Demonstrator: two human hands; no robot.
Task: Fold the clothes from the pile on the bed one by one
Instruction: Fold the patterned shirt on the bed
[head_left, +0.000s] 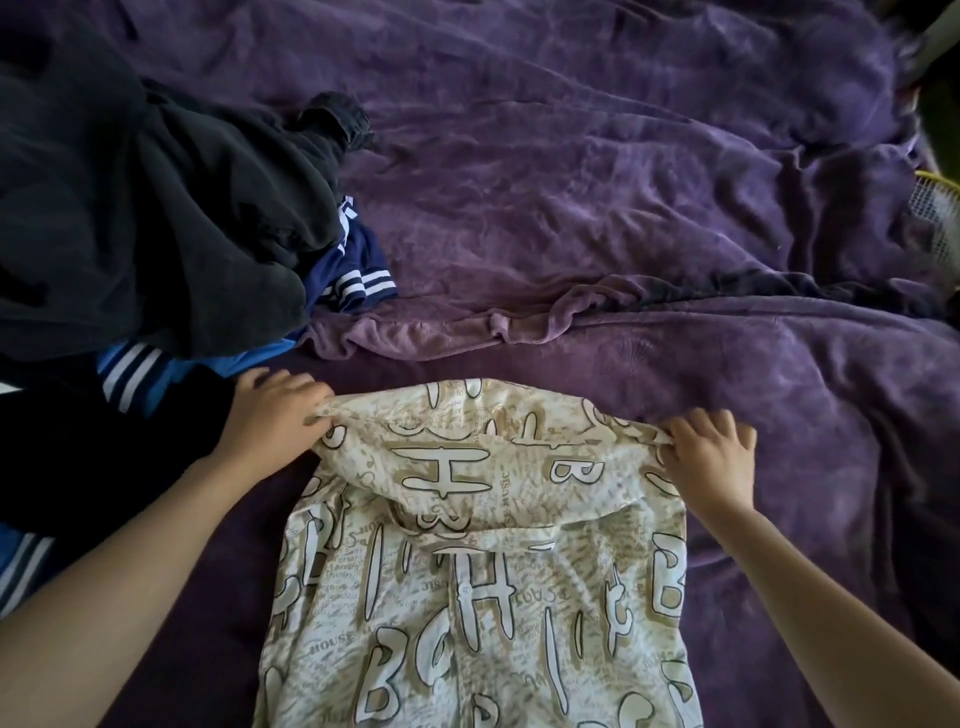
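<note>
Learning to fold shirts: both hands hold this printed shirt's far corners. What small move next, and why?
Likely draw both corners nearer over the body: left hand and right hand pinch the printed shirt, its far flap only partly folded over.

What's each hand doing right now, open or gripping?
Left hand: closed, pinching the shirt at its far left edge.
Right hand: closed, pinching the shirt's far right edge.

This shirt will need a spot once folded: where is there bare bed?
Bare blanket lies beyond the shirt and right of the right hand. The left is crowded: the pile lies close beside the left hand.
</note>
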